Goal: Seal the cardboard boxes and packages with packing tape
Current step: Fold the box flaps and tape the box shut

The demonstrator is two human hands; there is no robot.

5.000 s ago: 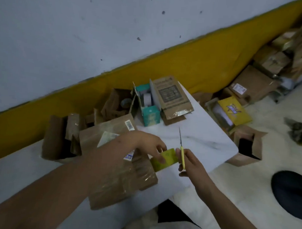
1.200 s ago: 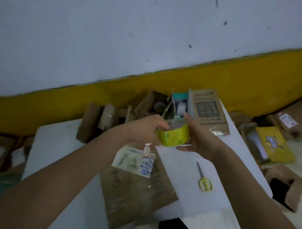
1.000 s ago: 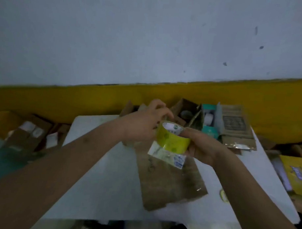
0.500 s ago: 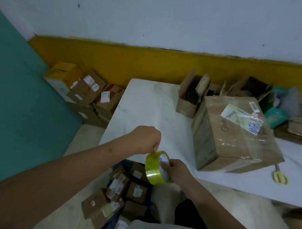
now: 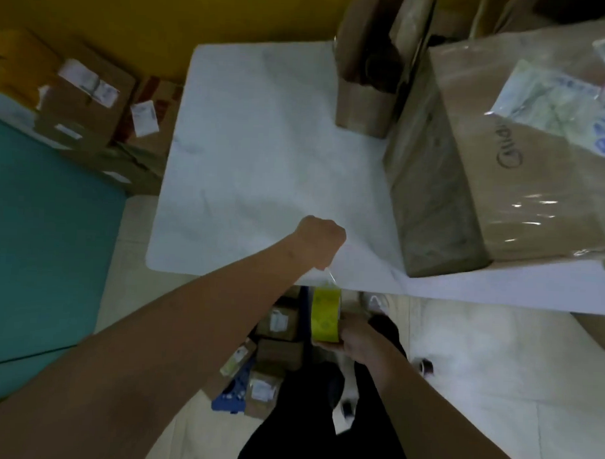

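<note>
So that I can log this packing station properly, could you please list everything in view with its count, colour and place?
table: one, white, centre.
large box: one, brown, taped with a label, on the table's right side.
open carton: one, brown, table's far edge, left of the large box.
labelled boxes: several, brown, floor left of the table.
small parcels: several, brown, floor below the table's near edge.
tape roll: one, yellow-green, just below the table's near edge.
tape strip: one, clear, pulled up off the roll.
left hand: one, pinches the strip's end above the table's near edge.
right hand: one, grips the roll.
</note>
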